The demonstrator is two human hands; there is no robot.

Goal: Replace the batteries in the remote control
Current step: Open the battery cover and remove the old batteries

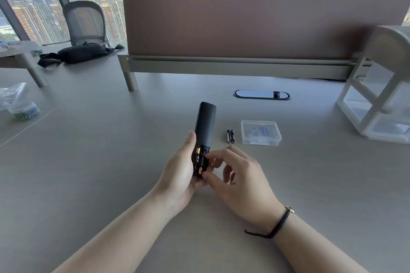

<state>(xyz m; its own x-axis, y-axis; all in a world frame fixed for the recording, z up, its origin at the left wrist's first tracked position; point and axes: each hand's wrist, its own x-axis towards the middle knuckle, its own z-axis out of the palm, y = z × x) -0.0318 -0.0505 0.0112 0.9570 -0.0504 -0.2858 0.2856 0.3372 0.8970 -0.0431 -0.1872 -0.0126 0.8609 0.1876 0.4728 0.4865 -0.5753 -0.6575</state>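
My left hand (179,175) grips the lower end of a black remote control (204,125), held back side up above the desk. Its battery compartment is open and a black-and-gold battery (198,160) lies in the left slot. My right hand (239,175) has thumb and forefinger pinched at the right slot of the compartment; what lies between the fingertips is hidden. Two black batteries (230,136) lie side by side on the desk to the right of the remote. The compartment cover is not visible.
A clear plastic box (261,132) sits right of the loose batteries. A white frame stand (377,99) is at the far right, a cable grommet (261,94) behind the remote, a jar of small items (24,109) at the left, a brown divider panel (255,24) at the back.
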